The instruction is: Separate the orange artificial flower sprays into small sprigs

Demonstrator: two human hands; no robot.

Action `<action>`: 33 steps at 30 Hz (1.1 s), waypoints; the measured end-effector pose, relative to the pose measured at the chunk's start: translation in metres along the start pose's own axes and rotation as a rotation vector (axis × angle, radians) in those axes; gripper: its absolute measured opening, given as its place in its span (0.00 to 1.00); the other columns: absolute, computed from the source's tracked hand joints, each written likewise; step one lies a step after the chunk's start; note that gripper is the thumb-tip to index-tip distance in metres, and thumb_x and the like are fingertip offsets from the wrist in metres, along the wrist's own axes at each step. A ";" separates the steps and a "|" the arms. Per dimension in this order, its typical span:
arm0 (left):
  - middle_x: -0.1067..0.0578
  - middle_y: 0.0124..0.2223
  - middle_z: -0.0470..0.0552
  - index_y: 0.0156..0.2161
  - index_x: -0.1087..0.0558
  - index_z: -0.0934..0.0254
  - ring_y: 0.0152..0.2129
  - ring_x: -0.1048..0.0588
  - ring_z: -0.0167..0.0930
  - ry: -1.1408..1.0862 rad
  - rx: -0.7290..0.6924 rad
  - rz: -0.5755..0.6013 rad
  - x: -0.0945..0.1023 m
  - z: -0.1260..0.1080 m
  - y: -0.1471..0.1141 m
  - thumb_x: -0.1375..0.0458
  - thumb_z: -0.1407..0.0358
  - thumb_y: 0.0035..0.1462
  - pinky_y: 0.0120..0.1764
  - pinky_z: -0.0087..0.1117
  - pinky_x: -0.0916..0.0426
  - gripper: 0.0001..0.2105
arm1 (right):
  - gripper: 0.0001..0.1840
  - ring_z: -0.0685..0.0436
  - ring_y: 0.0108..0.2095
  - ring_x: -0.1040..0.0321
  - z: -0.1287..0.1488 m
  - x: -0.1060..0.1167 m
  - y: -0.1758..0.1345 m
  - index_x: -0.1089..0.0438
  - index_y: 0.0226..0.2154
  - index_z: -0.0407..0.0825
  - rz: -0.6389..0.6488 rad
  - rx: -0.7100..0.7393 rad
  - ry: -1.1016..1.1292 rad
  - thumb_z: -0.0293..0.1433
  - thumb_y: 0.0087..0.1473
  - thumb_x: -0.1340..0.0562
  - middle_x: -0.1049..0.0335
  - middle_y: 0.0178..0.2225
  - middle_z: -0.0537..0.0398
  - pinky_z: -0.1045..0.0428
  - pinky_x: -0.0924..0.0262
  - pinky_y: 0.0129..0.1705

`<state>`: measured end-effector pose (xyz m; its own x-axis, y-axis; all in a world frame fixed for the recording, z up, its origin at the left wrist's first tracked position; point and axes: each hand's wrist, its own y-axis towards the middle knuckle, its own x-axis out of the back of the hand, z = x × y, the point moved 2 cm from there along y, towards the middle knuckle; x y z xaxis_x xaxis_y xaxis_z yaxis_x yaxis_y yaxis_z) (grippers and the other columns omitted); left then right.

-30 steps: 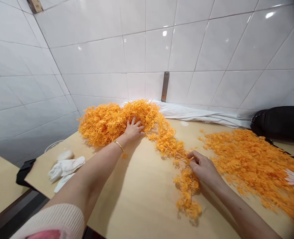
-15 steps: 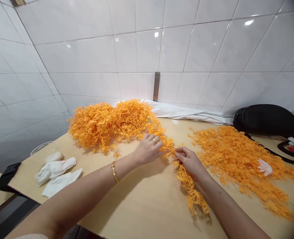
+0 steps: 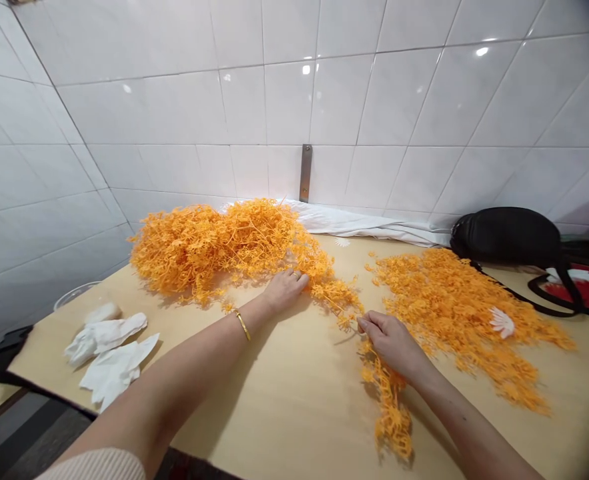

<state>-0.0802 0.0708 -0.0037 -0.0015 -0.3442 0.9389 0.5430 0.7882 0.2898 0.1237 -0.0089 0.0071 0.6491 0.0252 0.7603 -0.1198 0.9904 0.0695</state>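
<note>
A tangled heap of orange plastic flower pieces [image 3: 189, 250] with thin stems stands at the back left of the table, trailing off to the right. At the heap's near edge is my left hand [image 3: 287, 291], its fingers bent and closed on the trailing orange pieces; the fingertips are partly hidden. My right hand [image 3: 392, 340], thumb against forefinger, pinches a string of orange flower pieces [image 3: 393, 417] that hangs below it over the table. Between the two hands, the heap's loose tail [image 3: 342, 300] ends close to my right fingertips.
A flatter spread of orange pieces [image 3: 459, 313] covers the right side, with a white petal-shaped piece [image 3: 502, 323] on top. Behind it sits a black bag [image 3: 507, 237] with a strap. Crumpled white tissues [image 3: 117, 367] lie left. White cloth [image 3: 369, 223] runs along the tiled wall.
My left hand has moved left and slightly down, away from my right hand. My right hand has shifted a little right and down, with the orange string hanging from it.
</note>
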 end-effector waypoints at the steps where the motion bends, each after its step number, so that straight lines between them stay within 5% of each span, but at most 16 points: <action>1: 0.31 0.33 0.55 0.36 0.35 0.66 0.32 0.34 0.33 -0.022 0.007 0.010 0.003 -0.001 0.000 0.54 0.69 0.54 0.32 0.32 0.41 0.08 | 0.15 0.51 0.19 0.49 -0.002 0.001 0.000 0.45 0.17 0.48 -0.019 0.008 -0.027 0.36 0.50 0.53 0.49 0.15 0.61 0.56 0.57 0.22; 6: 0.31 0.26 0.51 0.32 0.36 0.64 0.24 0.34 0.29 -0.234 0.180 -0.024 0.033 -0.006 0.007 0.59 0.65 0.56 0.26 0.28 0.44 0.11 | 0.11 0.50 0.20 0.45 0.009 -0.003 0.007 0.44 0.22 0.49 -0.176 0.055 -0.269 0.31 0.52 0.54 0.41 0.18 0.59 0.55 0.59 0.23; 12: 0.30 0.28 0.51 0.35 0.37 0.64 0.25 0.31 0.30 -0.226 0.435 -0.150 0.056 0.005 0.027 0.62 0.62 0.57 0.27 0.29 0.43 0.13 | 0.13 0.50 0.22 0.42 0.053 -0.033 0.011 0.37 0.28 0.48 -0.101 0.431 -0.673 0.18 0.42 0.51 0.34 0.25 0.54 0.53 0.60 0.26; 16: 0.29 0.33 0.56 0.40 0.37 0.66 0.31 0.29 0.34 -0.049 0.502 -0.026 0.050 0.049 0.026 0.59 0.65 0.56 0.31 0.31 0.40 0.11 | 0.17 0.49 0.20 0.42 0.034 -0.023 -0.001 0.37 0.33 0.50 -0.107 0.337 -0.734 0.18 0.43 0.51 0.34 0.23 0.54 0.53 0.63 0.23; 20: 0.29 0.33 0.61 0.40 0.37 0.69 0.32 0.29 0.37 0.005 0.588 -0.014 0.046 0.089 0.016 0.59 0.69 0.55 0.32 0.34 0.38 0.12 | 0.08 0.48 0.18 0.43 -0.003 -0.008 -0.015 0.41 0.26 0.51 -0.059 0.154 -0.628 0.28 0.51 0.53 0.37 0.19 0.57 0.54 0.64 0.21; 24: 0.30 0.35 0.60 0.38 0.35 0.69 0.34 0.30 0.36 0.003 0.534 -0.010 0.043 0.081 0.017 0.58 0.74 0.52 0.33 0.34 0.39 0.12 | 0.12 0.49 0.19 0.43 -0.003 0.008 -0.016 0.43 0.25 0.51 -0.158 0.133 -0.366 0.36 0.55 0.55 0.40 0.17 0.59 0.55 0.58 0.22; 27: 0.34 0.44 0.61 0.40 0.36 0.68 0.42 0.36 0.38 0.028 0.442 -0.198 0.051 0.054 0.016 0.58 0.73 0.53 0.37 0.36 0.40 0.12 | 0.13 0.50 0.18 0.45 0.005 0.020 -0.010 0.44 0.23 0.50 -0.200 0.134 -0.233 0.37 0.54 0.54 0.43 0.16 0.60 0.55 0.57 0.23; 30: 0.35 0.45 0.59 0.38 0.35 0.66 0.42 0.39 0.37 0.021 0.177 -0.429 0.060 0.019 0.003 0.58 0.68 0.55 0.41 0.38 0.43 0.11 | 0.15 0.50 0.18 0.47 0.004 0.026 -0.004 0.44 0.20 0.50 -0.240 0.088 -0.150 0.38 0.53 0.53 0.46 0.14 0.61 0.55 0.56 0.22; 33: 0.32 0.36 0.55 0.31 0.35 0.65 0.35 0.37 0.33 -0.017 -0.180 -0.331 0.053 -0.018 -0.015 0.58 0.68 0.55 0.38 0.35 0.42 0.10 | 0.15 0.49 0.20 0.45 0.001 0.024 0.000 0.41 0.21 0.49 -0.179 0.073 -0.184 0.38 0.52 0.53 0.42 0.16 0.59 0.54 0.54 0.24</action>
<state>-0.0736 0.0316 0.0380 -0.2149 -0.5555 0.8032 0.6498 0.5327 0.5423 0.1385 -0.0088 0.0260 0.5178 -0.1817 0.8360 -0.0736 0.9641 0.2552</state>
